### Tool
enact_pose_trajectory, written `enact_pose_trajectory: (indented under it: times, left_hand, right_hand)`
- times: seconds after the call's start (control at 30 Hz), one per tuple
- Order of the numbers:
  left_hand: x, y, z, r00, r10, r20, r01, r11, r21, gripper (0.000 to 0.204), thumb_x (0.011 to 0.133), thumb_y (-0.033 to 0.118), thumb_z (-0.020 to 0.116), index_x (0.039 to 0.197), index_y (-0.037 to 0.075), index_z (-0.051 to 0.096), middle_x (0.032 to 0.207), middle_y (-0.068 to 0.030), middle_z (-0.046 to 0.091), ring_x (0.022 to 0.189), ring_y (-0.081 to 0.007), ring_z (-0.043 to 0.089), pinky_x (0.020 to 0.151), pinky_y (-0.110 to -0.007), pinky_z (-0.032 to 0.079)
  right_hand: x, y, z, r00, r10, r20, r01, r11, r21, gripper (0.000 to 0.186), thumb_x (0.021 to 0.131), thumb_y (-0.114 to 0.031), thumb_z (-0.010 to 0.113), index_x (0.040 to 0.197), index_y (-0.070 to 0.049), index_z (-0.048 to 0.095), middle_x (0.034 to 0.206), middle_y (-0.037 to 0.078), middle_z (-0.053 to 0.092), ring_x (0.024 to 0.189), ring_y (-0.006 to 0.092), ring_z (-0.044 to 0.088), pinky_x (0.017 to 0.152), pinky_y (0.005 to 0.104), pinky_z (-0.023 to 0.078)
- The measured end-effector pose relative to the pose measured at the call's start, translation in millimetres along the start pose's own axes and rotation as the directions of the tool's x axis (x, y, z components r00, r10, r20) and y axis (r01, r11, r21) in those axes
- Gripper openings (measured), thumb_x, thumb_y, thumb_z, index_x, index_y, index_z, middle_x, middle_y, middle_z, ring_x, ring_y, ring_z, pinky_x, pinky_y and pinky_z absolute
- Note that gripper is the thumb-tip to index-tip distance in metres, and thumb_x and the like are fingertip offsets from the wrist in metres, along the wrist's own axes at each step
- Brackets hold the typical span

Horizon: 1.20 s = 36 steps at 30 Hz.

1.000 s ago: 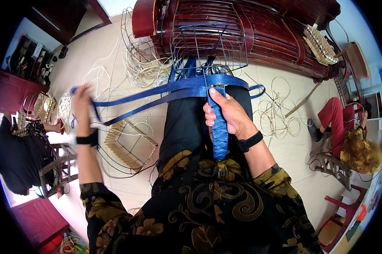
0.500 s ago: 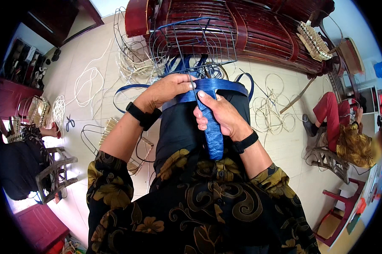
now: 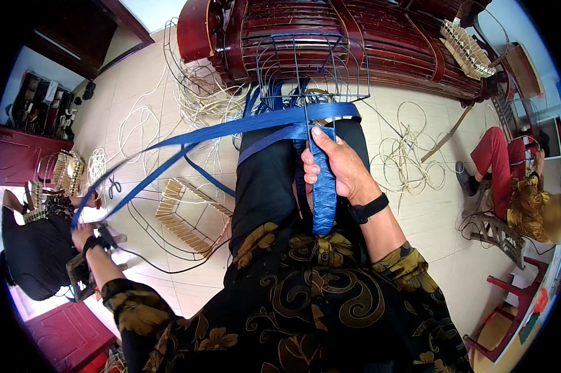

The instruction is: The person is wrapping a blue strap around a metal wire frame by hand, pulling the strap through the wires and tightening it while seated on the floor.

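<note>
A black wire basket frame lies over my lap, its long handle pointing toward me and wrapped in blue strip. Around that handle my right hand is closed, thumb on top near the upper end of the wrapping. My left hand is stretched far out to the left, closed on a flat blue strip. Two runs of the strip stretch from that hand back across my thighs to the handle, one above the other. The far run bends around beyond the wire. Small details of the left fingers are hard to see.
A dark red slatted bench stands ahead, with a woven basket at its right end. Pale cane coils and a half-woven frame lie on the floor. Scissors lie left. People sit at both sides.
My left hand has left the handle and swung far out to the left, drawing the blue strip into long runs. My right hand stays closed on the handle, which has shifted slightly right.
</note>
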<state>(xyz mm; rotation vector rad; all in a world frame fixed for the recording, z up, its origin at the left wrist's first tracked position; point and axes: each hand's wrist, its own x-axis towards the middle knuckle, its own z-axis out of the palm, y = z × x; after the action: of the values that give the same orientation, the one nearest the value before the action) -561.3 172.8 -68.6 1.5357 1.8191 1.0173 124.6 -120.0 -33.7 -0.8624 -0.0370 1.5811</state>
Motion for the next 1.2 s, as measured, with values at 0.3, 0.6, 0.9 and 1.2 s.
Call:
enact_pose_trajectory:
  times: [0.3,0.6,0.9,1.2]
  left_hand:
    - [-97,193,172,0.853,0.468,0.231,-0.484,0.875,0.017,0.028,0.093,0.024,0.059,0.110,0.004,0.068,0.107,-0.0111,0.071,0.104,-0.0239,0.066,0.091,-0.036,0.049]
    - [-229,305,382,0.243,0.599,0.763,-0.328,0.791,-0.517,0.035,0.099,0.019,0.051,0.124,-0.003,0.060,0.119,-0.0128,0.067,0.107,-0.0195,0.063,0.095,-0.031,0.046]
    - [-269,300,332,0.767,0.573,0.288,-0.559,0.817,-0.138,0.023,0.096,0.015,0.059,0.079,0.000,0.062,0.069,-0.0068,0.058,0.062,-0.0104,0.048,0.056,-0.030,0.040]
    - [-314,316,373,0.363,0.050,0.930,0.823,0.450,-0.345,0.049,0.101,0.043,0.051,0.124,0.000,0.053,0.074,-0.0088,0.058,0.051,-0.0208,0.054,0.050,-0.032,0.046]
  right_hand:
    - [3,5,14,1.000,0.027,0.012,-0.026,0.997,-0.075,0.021,0.100,-0.029,0.057,0.096,-0.011,0.048,0.072,0.009,0.055,0.058,0.0158,0.049,0.051,0.0316,0.046]
    - [-5,7,21,1.000,0.031,0.001,-0.030,0.974,-0.225,0.028,0.101,-0.034,0.056,0.093,-0.008,0.051,0.067,0.008,0.056,0.053,0.0176,0.052,0.049,0.0305,0.046]
    - [-2,7,17,0.998,-0.007,0.055,0.015,0.990,-0.143,0.025,0.102,-0.031,0.055,0.095,-0.007,0.049,0.071,0.009,0.058,0.053,0.0158,0.053,0.046,0.0307,0.047]
    - [1,10,19,0.998,0.019,0.059,-0.011,0.993,-0.119,0.025,0.101,-0.027,0.056,0.090,-0.005,0.054,0.070,0.007,0.058,0.054,0.0148,0.053,0.047,0.0300,0.048]
